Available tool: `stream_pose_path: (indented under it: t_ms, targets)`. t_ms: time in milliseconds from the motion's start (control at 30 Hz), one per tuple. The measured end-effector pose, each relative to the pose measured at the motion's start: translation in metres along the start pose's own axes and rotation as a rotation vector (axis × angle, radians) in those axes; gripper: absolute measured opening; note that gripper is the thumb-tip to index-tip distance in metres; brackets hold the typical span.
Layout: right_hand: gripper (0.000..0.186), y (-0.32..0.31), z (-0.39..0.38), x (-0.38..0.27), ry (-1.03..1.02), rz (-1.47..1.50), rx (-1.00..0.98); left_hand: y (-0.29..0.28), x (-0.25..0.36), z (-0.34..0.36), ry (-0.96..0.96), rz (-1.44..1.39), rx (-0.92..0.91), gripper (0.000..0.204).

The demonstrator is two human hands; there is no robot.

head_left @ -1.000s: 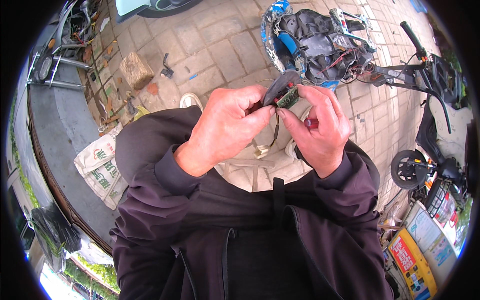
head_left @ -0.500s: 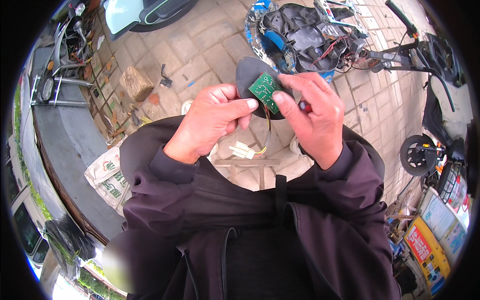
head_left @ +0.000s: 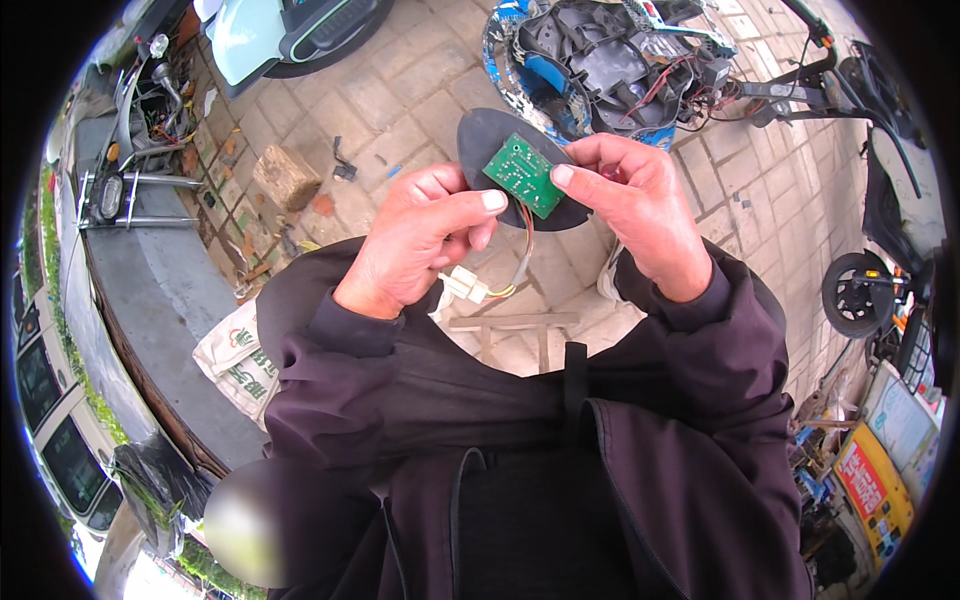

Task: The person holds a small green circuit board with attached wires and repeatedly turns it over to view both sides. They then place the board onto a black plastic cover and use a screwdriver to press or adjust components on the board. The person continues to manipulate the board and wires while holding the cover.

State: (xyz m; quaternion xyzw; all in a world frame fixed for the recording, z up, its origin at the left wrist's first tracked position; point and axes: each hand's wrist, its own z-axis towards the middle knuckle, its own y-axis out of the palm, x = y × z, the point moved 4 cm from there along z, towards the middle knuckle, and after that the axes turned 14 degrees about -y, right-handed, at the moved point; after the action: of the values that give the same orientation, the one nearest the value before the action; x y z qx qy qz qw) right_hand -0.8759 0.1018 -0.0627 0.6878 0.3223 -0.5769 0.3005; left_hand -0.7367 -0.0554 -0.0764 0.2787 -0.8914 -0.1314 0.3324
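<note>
Between my hands is a green circuit board (head_left: 518, 172), its soldered side facing me, lying over a dark oval plate (head_left: 476, 138). My left hand (head_left: 420, 235) is closed on the plate's left edge, with the thumb beside the board's lower left corner. My right hand (head_left: 645, 215) pinches the board's right edge between thumb and forefinger. A small dark-red item (head_left: 614, 174) shows within its curled fingers; its kind is unclear. Several coloured wires (head_left: 527, 240) run from under the board to a white plug connector (head_left: 466, 285) hanging below my left hand.
A stripped blue-and-black scooter body (head_left: 600, 75) with loose wires lies ahead on the paving. A wooden block (head_left: 287, 177) sits to the left, near small debris. Other scooters stand left and right. A low wooden stool frame (head_left: 515, 322) shows between my knees.
The board has tilted, its face now showing more fully. My right forefinger and thumb have drawn together at its right edge. The plug connector has swung slightly left, closer to my left hand.
</note>
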Motion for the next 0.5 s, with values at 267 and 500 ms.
stream_pose_path:
  t_ms: [267,500]
  targets:
    - [0.019,0.0023,-0.0021,-0.0027,-0.095,-0.069,0.010,0.0049,0.0017,0.0003,0.070,0.115,0.128,0.025]
    - [0.018,0.0008,-0.0017,-0.0036,-0.098,-0.004,-0.049,0.0059,0.0054,-0.0012,0.198,0.151,0.131,0.028]
